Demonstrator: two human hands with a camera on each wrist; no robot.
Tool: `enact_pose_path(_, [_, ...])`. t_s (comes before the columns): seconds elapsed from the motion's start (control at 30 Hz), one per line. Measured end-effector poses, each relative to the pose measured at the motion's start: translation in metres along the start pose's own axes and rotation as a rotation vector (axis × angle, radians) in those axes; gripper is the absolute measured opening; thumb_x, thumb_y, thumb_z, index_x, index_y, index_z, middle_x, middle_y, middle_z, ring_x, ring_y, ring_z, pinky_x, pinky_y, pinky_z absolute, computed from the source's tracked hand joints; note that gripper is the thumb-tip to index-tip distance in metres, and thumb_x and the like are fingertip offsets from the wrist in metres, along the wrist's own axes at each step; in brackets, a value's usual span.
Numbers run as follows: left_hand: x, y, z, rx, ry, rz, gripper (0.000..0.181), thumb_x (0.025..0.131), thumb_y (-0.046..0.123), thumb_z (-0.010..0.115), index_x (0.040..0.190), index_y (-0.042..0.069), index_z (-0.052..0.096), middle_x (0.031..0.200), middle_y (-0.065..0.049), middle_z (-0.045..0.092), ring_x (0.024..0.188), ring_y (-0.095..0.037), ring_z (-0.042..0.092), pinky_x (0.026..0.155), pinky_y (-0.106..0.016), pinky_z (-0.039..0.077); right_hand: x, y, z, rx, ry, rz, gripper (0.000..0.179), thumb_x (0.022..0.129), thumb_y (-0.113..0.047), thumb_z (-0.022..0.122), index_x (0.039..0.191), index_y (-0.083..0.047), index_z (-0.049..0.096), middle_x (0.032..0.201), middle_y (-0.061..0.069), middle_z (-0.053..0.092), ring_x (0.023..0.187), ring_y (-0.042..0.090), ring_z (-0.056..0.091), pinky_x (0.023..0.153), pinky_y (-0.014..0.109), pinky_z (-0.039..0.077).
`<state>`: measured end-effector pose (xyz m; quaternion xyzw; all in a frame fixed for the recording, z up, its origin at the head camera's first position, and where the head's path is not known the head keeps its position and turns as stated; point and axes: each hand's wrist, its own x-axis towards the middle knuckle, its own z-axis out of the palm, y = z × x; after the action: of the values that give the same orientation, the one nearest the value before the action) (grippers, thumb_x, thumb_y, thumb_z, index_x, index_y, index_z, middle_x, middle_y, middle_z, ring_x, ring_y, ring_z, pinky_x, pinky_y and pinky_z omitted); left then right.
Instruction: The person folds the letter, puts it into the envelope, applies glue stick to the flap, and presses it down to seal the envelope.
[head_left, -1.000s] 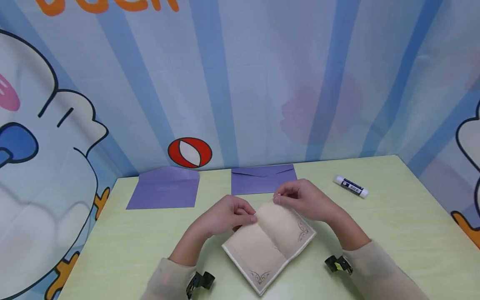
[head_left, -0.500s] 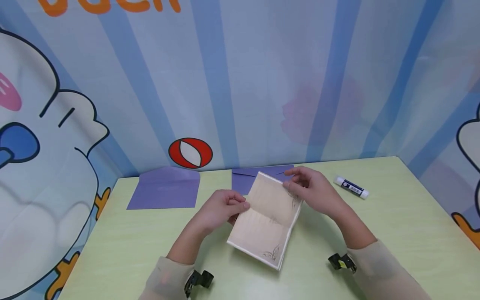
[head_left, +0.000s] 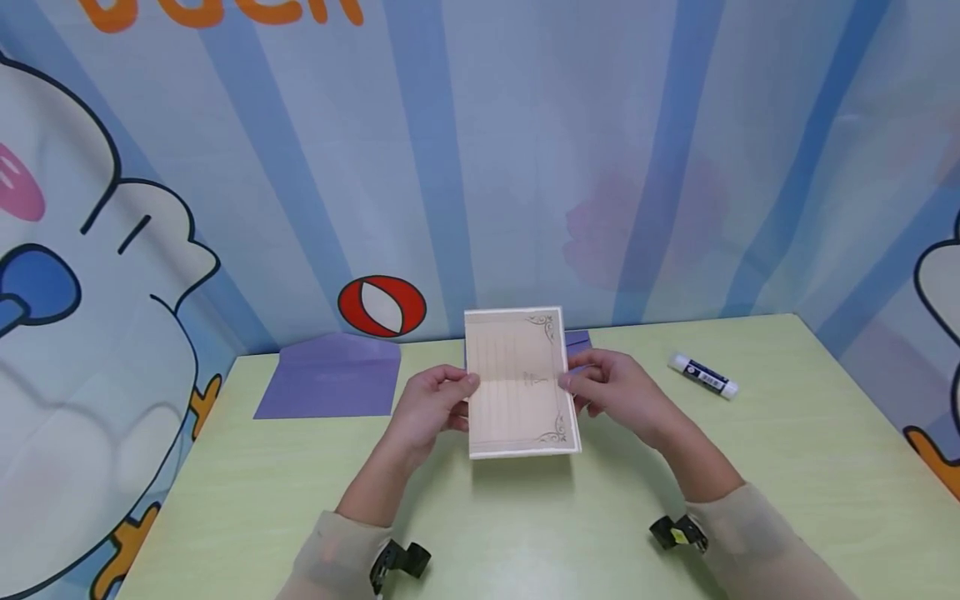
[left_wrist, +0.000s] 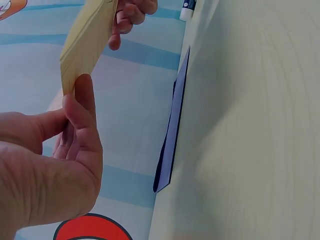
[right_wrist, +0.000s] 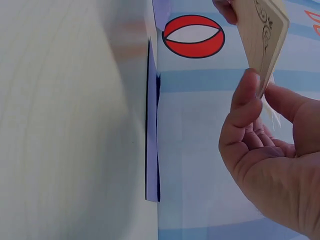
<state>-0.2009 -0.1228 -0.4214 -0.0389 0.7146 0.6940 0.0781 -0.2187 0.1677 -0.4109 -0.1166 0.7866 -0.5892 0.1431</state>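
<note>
A beige decorated paper card (head_left: 517, 400), with faint lines and brown scrollwork at its right corners, is held up above the table, long side vertical. My left hand (head_left: 429, 408) pinches its left edge between thumb and fingers. On the opposite edge my right hand (head_left: 618, 390) grips it the same way. Layered paper edges of the card (right_wrist: 272, 45) show in the right wrist view. Behind it a purple envelope (head_left: 579, 339) is mostly hidden. Another purple envelope (head_left: 330, 379), its flap raised, lies to the left.
A glue stick (head_left: 702, 375) lies at the right on the pale green table (head_left: 795, 467). A striped cartoon backdrop (head_left: 525, 167) stands along the table's back edge.
Both hands have raised the card and turned it counterclockwise from a slant to upright. It now covers most of the middle envelope. My left hand has moved up slightly along with it.
</note>
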Motion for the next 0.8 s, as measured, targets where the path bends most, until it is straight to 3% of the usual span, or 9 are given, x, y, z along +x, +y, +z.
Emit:
enact_pose_path(0.23, [0.0022, -0.0017, -0.0001, -0.015, -0.019, -0.023, 0.026, 0.102, 0.019, 0.073, 0.123, 0.003, 0.068, 0.097, -0.012, 0.075, 0.063, -0.017, 0.068, 0.056, -0.027, 0.057, 0.0022, 0.0038, 0.0037, 0.054, 0.089, -0.018, 0.021, 0.104, -0.014, 0.069, 0.115, 0.003, 0.065, 0.081, 0.007, 0.065, 0.072, 0.020, 0.057, 0.065, 0.032, 0.052])
enact_pose_path(0.43, [0.0011, 0.0017, -0.0047, -0.072, -0.060, -0.020, 0.033, 0.103, 0.015, 0.070, 0.135, 0.010, 0.067, 0.101, -0.014, 0.078, 0.068, -0.019, 0.073, 0.059, -0.027, 0.057, 0.0032, 0.0038, 0.0019, 0.137, 0.112, -0.029, 0.024, 0.105, -0.011, 0.067, 0.124, 0.005, 0.065, 0.087, 0.006, 0.069, 0.072, 0.017, 0.055, 0.065, 0.030, 0.050])
enact_pose_path(0.57, [0.0010, 0.0016, -0.0048, -0.148, -0.062, -0.028, 0.026, 0.102, 0.010, 0.070, 0.128, 0.007, 0.070, 0.091, -0.011, 0.076, 0.066, -0.016, 0.070, 0.058, -0.025, 0.057, 0.0027, 0.0047, 0.0015, 0.183, 0.110, -0.039, 0.025, 0.106, -0.009, 0.065, 0.125, 0.007, 0.066, 0.093, 0.005, 0.071, 0.074, 0.015, 0.057, 0.067, 0.028, 0.053])
enact_pose_path(0.8, [-0.0002, 0.0015, -0.0044, -0.208, -0.070, 0.012, 0.018, 0.104, 0.000, 0.060, 0.114, 0.004, 0.074, 0.103, -0.009, 0.069, 0.067, -0.016, 0.065, 0.055, -0.023, 0.054, 0.0011, 0.0028, 0.0013, 0.171, 0.084, -0.043, 0.024, 0.108, -0.006, 0.059, 0.125, 0.006, 0.071, 0.113, 0.008, 0.072, 0.086, 0.015, 0.064, 0.076, 0.029, 0.059])
